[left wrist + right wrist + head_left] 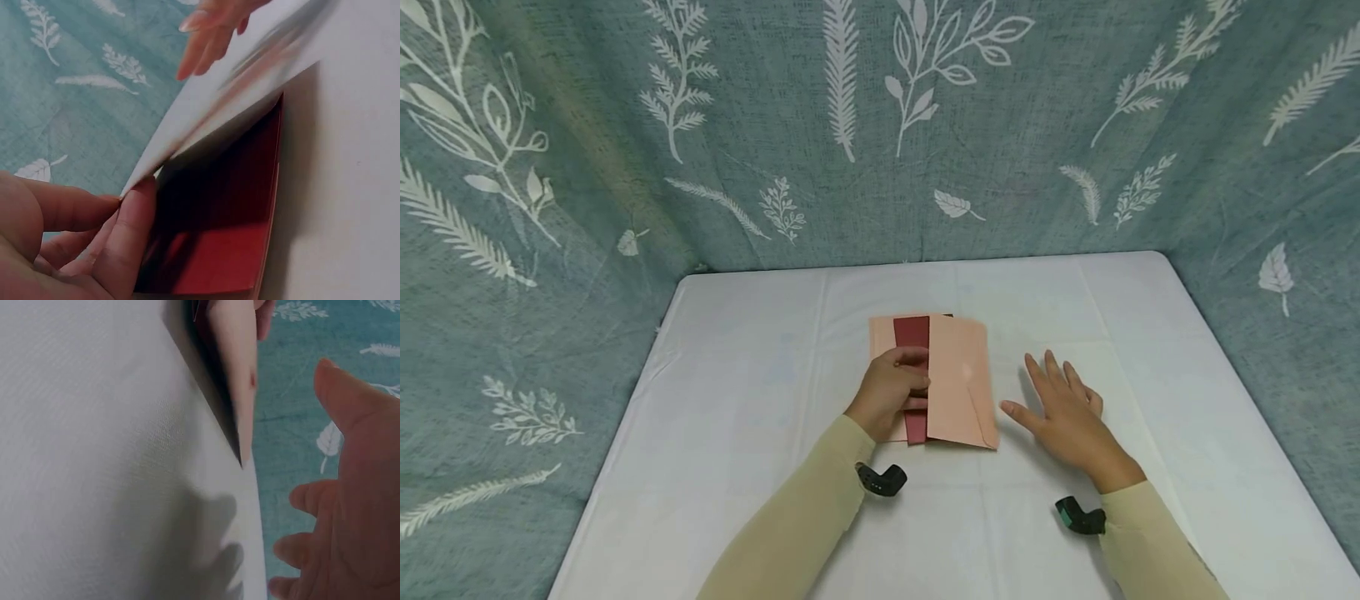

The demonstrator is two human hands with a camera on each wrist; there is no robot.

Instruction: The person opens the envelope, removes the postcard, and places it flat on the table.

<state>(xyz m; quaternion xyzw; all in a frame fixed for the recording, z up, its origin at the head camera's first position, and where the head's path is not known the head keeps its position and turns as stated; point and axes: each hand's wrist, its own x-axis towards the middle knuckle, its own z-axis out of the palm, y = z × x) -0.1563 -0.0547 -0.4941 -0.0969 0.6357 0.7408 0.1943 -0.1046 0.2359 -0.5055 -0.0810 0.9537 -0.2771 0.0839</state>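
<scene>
In the head view, my left hand (889,392) pinches the left edge of a pink paper envelope (962,375). That envelope is lifted and tilted over a dark red paper piece (912,332). Beneath the red piece lies another pink paper piece (881,335), its left strip showing. The left wrist view has thumb and finger on the raised edge, with the red surface (219,256) shaded below it. To the right of the stack, my right hand (1067,417) is held with fingers spread, apart from the paper and holding nothing.
A white cloth (760,375) covers the table under the papers. Green-blue curtains (737,108) with white leaf prints hang behind and at both sides. A small black device (882,480) sits at the left wrist, and another black device (1081,516) at the right.
</scene>
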